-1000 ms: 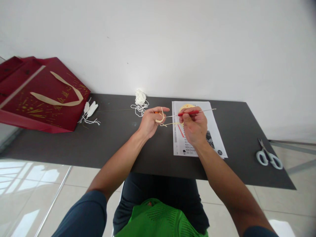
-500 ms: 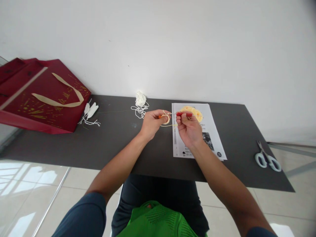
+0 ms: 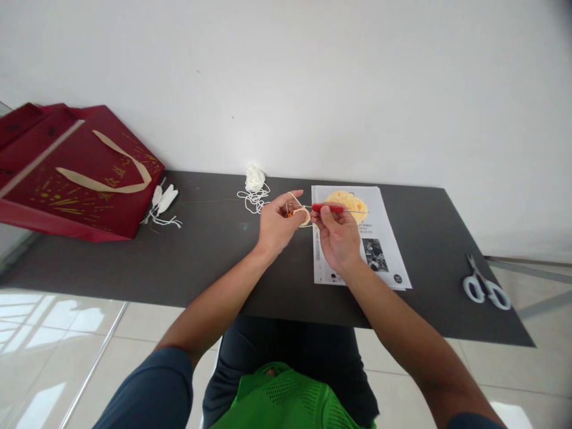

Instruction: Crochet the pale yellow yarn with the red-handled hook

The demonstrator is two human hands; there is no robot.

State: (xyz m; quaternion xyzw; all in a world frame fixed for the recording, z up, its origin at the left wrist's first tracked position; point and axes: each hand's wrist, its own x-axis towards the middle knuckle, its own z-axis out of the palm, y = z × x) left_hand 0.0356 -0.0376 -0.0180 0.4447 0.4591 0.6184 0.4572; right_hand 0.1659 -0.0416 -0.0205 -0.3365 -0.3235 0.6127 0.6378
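Shift: both hands have drawn together since a second ago, hook pulled in close.
Left hand: pinches a small cream crochet piece, yarn looped over its raised finger, above the dark table.
Right hand: grips the red-handled crochet hook, tip at the piece.
Technique: likely best with steady yarn tension and short hook strokes.
Nearby: pattern sheet, white yarn, scissors, red gift bag.

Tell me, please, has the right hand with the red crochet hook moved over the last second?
Yes. The right hand with the red crochet hook has drawn left across the printed sheet, closing on the left hand.
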